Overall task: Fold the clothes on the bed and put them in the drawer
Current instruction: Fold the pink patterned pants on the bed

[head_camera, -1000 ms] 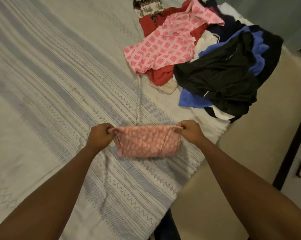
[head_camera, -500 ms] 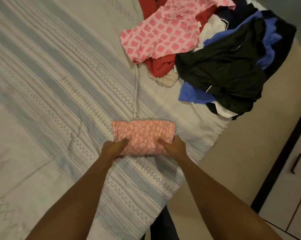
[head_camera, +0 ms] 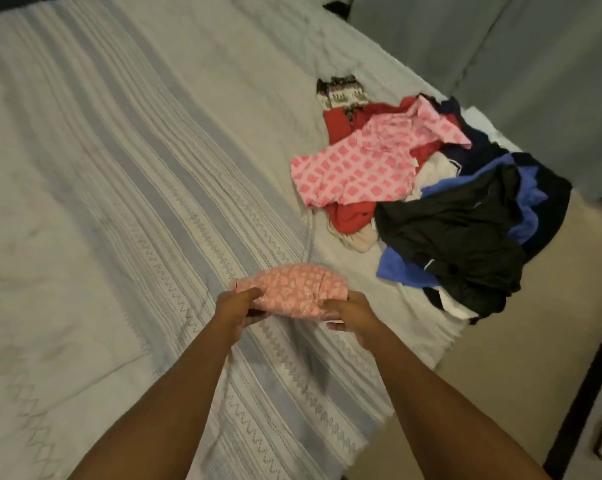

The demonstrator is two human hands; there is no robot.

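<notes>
A small folded pink garment with a white print (head_camera: 294, 292) is lifted just above the striped bed cover (head_camera: 119, 202). My left hand (head_camera: 239, 306) grips its left end, thumb on top and fingers underneath. My right hand (head_camera: 348, 315) grips its right end the same way. Further back on the right lies a heap of unfolded clothes: a pink checked shirt (head_camera: 362, 168) over a red garment (head_camera: 348, 216), a black garment (head_camera: 455, 230), and a blue one (head_camera: 403, 271) beneath it.
A patterned dark-and-white piece (head_camera: 341, 93) lies at the far end of the heap. The bed's right edge drops to a beige floor (head_camera: 500, 393). A white drawer front with a dark handle (head_camera: 601, 439) stands at the lower right. Grey curtains (head_camera: 500, 46) hang behind.
Earlier I held the pink garment stretched by its top corners, then laid it folded on the bed. Now both hands grip its ends and it has come up off the cover.
</notes>
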